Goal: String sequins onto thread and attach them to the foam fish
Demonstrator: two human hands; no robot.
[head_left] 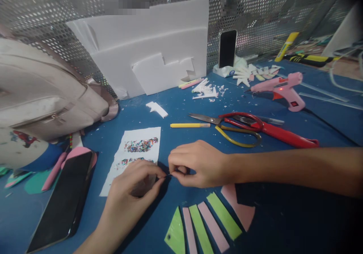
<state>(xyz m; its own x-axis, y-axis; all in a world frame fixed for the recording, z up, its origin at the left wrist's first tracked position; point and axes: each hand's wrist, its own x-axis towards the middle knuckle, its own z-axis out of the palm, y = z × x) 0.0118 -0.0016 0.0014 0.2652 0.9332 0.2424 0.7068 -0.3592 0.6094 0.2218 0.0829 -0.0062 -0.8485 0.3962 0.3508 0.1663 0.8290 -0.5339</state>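
Beside glitter-strewn paper [141, 134], left hand [136, 184], right hand [198, 164]

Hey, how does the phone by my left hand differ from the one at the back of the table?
The near phone lies flat on the blue table; the far phone stands upright against the perforated panel. The near phone looks larger in view, the far phone small. Both screens are dark.
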